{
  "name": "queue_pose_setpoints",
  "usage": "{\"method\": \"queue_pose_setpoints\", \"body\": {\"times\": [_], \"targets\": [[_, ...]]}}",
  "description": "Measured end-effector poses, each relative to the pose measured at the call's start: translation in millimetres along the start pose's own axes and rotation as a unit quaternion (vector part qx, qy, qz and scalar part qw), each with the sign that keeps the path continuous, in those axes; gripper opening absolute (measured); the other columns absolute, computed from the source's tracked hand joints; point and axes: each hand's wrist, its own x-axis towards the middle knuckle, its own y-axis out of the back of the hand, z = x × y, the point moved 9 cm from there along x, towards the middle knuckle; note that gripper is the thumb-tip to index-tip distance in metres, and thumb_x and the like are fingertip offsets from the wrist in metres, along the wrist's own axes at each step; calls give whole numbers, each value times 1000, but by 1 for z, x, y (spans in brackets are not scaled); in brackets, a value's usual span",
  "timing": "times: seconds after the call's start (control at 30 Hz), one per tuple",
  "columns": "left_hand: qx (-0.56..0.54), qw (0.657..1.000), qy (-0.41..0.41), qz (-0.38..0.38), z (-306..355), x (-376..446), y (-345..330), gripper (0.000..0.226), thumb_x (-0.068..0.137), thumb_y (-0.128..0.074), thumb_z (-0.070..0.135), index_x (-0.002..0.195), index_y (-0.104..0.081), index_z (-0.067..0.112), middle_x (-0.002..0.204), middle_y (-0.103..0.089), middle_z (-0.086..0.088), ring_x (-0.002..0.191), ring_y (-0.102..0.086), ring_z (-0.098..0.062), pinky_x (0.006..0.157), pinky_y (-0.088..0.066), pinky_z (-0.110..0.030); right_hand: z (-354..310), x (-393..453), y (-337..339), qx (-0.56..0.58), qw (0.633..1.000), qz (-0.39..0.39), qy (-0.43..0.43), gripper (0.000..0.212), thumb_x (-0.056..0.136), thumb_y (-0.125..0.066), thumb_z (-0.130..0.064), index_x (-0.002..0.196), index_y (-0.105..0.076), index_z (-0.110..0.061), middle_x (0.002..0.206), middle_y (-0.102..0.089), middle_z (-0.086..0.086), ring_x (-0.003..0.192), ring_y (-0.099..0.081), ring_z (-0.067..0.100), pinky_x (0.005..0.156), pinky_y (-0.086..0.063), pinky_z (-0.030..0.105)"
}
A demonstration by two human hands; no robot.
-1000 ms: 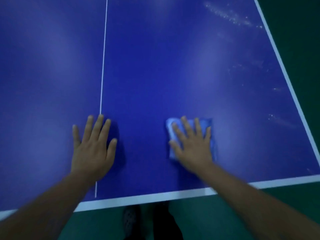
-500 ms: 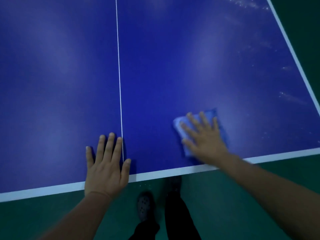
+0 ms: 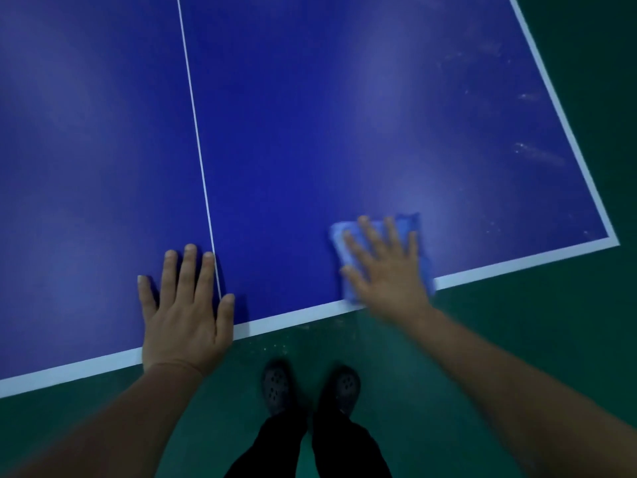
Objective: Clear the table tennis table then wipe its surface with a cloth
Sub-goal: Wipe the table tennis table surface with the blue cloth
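- Cloth (image 3: 348, 250): flat on the table (image 3: 310, 132) at its near edge, under the right hand (image 3: 389, 270), fingers straight, pressing.
- Left hand (image 3: 184, 312): flat, well apart, holding nothing.

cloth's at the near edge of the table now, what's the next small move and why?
Probably slide the right hand, pressing flat on the cloth, right along the near edge toward the corner: whitish smudges show on the table by its right edge. The left hand rests flat as a brace.
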Motion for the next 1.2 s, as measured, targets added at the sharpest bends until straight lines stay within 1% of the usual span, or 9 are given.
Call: {"method": "queue_pose_setpoints", "body": {"times": [0.1,0.2,0.33,0.4,0.57,0.67,0.87,1.1,1.2], "targets": [[3,1000,2,7,1,0,3,72,100,-11,54,155,-27,11,164,-20,-10,153,-8,-30,120,-2,-58,129,8,5,34,964,-33,-261,65,95,-19,-60,156,-20,-38,166,-14,-2,152,-10,35,116,-8,67],[8,1000,3,8,2,0,4,73,100,-10,56,156,-25,11,164,-19,-10,153,-7,-29,121,0,-58,136,11,7,100,906,-6,-410,64,97,-17,-60,157,-12,-39,167,-9,-2,152,-2,36,116,-3,69],[16,1000,5,12,3,-1,5,72,99,-15,54,156,-25,11,164,-19,-10,153,-6,-30,120,-1,-59,-38,9,-4,38,997,-3,-72,61,100,-17,-59,156,-20,-37,165,-19,1,151,-14,38,116,-3,68],[17,1000,2,13,3,-1,4,71,99,-16,53,155,-27,11,163,-20,-11,152,-8,-31,120,-2,-60,-59,-3,-6,15,997,-21,71,59,101,-18,-60,155,-24,-38,163,-25,-1,150,-19,37,116,-10,69],[15,1000,-4,24,3,-2,5,71,99,-17,53,153,-31,10,162,-22,-14,151,-11,-34,118,-4,-61,138,8,6,39,965,-25,-259,59,101,-23,-58,157,-14,-39,167,-11,-4,153,-5,32,119,-3,63],[8,1000,6,22,6,0,10,71,98,-18,53,154,-31,11,162,-23,-14,152,-11,-33,119,-4,-60,145,1,8,70,925,1,-374,61,100,-19,-58,157,-11,-39,167,-9,-3,152,-4,33,118,-1,64],[-51,998,27,27,7,0,20,72,95,-22,54,151,-36,11,162,-23,-13,152,-9,-29,120,-2,-57,32,-6,-8,22,997,-69,-22,59,99,-7,-63,154,-1,-44,166,-6,-10,153,-2,29,119,9,56],[-105,992,-54,36,116,8,17,63,92,-31,44,138,-53,6,152,-39,-19,146,-28,-36,120,-11,-60,191,-19,9,64,930,-30,-360,59,101,-18,-58,157,-9,-40,167,-5,-5,153,-1,31,119,-1,62],[-139,985,-96,45,200,22,15,60,93,-33,40,136,-56,6,150,-44,-18,143,-34,-36,119,-17,-59,110,3,6,53,981,-6,-186,59,101,-23,-56,156,-19,-38,165,-18,-1,151,-14,37,116,-9,67]]}}
